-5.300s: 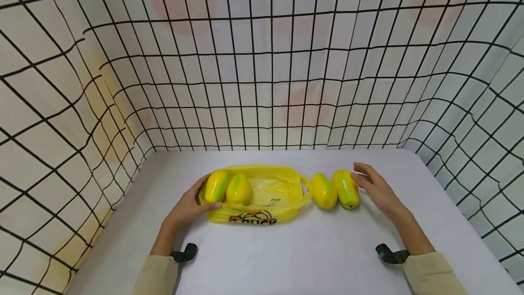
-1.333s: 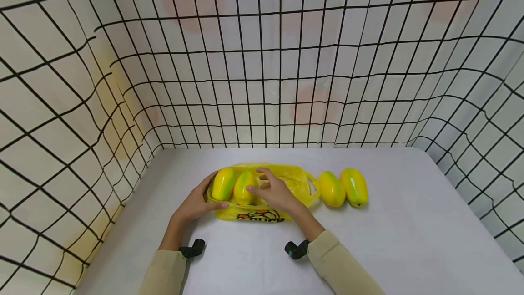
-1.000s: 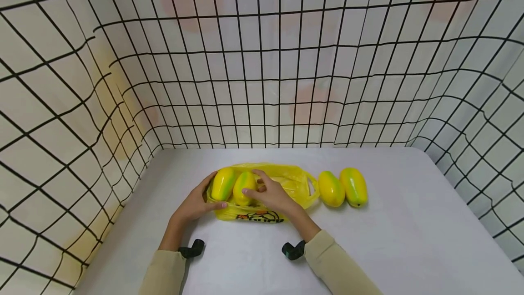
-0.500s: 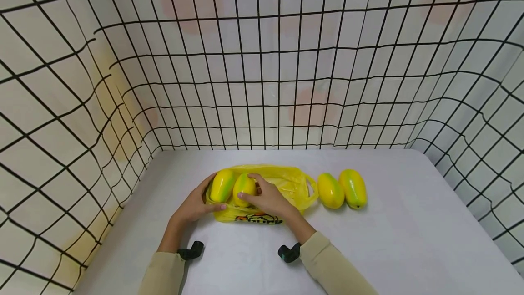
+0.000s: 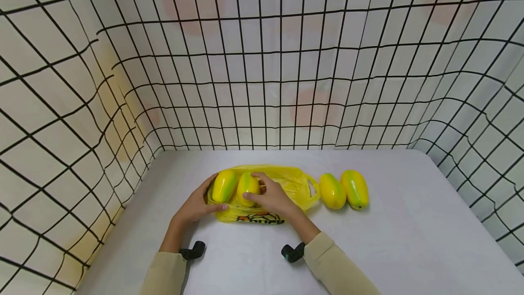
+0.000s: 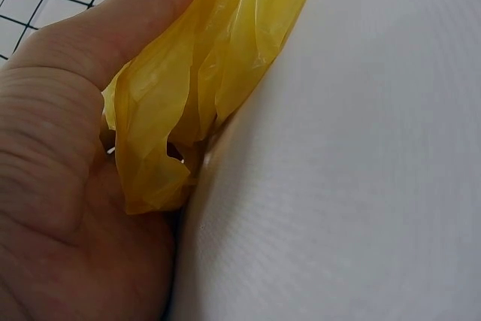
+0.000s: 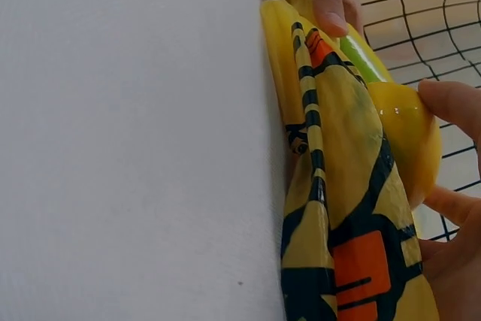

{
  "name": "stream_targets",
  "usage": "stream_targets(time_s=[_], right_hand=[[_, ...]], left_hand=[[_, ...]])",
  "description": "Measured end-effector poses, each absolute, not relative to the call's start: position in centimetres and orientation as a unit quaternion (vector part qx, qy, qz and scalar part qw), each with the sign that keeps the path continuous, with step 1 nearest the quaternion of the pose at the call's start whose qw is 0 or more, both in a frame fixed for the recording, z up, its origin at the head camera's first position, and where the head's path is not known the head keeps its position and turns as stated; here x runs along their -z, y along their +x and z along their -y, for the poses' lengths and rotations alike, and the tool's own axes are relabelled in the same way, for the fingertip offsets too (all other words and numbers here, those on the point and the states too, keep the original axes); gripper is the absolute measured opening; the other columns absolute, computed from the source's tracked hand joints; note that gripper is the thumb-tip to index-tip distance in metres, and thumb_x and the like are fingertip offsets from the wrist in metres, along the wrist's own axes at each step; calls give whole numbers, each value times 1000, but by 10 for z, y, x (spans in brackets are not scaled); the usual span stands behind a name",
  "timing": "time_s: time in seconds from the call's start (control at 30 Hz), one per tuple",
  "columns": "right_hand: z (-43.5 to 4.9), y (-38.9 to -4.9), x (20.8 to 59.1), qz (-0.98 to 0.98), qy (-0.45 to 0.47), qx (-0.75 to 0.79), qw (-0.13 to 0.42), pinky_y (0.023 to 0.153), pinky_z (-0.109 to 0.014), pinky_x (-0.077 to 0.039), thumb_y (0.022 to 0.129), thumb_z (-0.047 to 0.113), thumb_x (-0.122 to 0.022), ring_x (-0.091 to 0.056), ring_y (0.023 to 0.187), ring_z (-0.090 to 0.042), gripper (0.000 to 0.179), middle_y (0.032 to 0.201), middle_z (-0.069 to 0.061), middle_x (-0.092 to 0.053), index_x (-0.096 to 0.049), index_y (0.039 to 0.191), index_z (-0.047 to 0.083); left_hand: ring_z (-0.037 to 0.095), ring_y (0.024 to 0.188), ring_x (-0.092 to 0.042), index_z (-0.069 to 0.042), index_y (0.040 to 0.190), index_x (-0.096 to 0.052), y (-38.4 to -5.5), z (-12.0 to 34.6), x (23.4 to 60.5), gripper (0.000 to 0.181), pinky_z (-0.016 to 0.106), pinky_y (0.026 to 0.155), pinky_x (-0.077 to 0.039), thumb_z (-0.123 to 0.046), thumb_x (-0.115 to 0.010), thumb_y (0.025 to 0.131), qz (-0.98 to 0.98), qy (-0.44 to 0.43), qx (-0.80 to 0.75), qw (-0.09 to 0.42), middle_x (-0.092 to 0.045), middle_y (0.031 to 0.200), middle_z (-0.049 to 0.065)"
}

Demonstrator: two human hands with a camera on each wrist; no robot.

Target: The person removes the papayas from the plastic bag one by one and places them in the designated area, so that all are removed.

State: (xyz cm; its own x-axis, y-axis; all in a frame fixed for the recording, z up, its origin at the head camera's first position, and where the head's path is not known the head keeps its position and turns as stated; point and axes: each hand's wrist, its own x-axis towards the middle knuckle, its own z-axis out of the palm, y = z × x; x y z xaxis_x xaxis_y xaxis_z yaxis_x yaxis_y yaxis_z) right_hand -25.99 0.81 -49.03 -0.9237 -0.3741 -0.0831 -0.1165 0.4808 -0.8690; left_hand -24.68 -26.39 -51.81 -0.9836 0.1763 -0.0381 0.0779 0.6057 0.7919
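A yellow plastic bag (image 5: 291, 185) with a printed duck logo lies on its side, its mouth spread toward me. Two yellow-green mangoes sit inside its left part: the left mango (image 5: 224, 185) and the right mango (image 5: 248, 188). My left hand (image 5: 196, 204) grips the bag's left end, thumb over the front edge; its fingers are mostly hidden behind the bag. In the left wrist view the thumb presses on crumpled yellow film (image 6: 161, 125). My right hand (image 5: 276, 199) pinches the right mango between thumb and fingers, as the right wrist view shows on that mango (image 7: 409, 137).
Two more mangoes lie side by side on the white table, the nearer one (image 5: 332, 191) by the bag's handle loop (image 5: 314, 190) and another (image 5: 355, 189) to its right. Black grid netting (image 5: 280, 81) over pale walls stands behind and at both sides.
The right hand has come from the outermost table mango over to the bag and taken hold of the right mango inside. That mango has shifted slightly right. The left hand stays on the bag.
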Motion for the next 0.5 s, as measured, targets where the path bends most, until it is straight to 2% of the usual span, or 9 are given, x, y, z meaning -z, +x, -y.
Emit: stream_targets(time_s=[0.27,0.5], right_hand=[[-18,-259,487,-834,-141,515,142,92,-40,-55,79,62,-69,-54,123,-30,79,145,-5,-47,-35,146,37],[-25,-258,482,-821,-143,531,151,89,-38,-56,83,54,-70,-56,122,-31,76,148,-8,-43,-34,148,37]], left_hand=[[24,141,-34,-46,149,-22,-248,265,519,104,62,116,-22,-58,-83,65,-893,76,-441,51,-32,156,-7],[24,140,-34,-45,149,-23,-248,264,519,103,61,117,-21,-55,-83,67,-892,76,-443,52,-32,155,-8]])
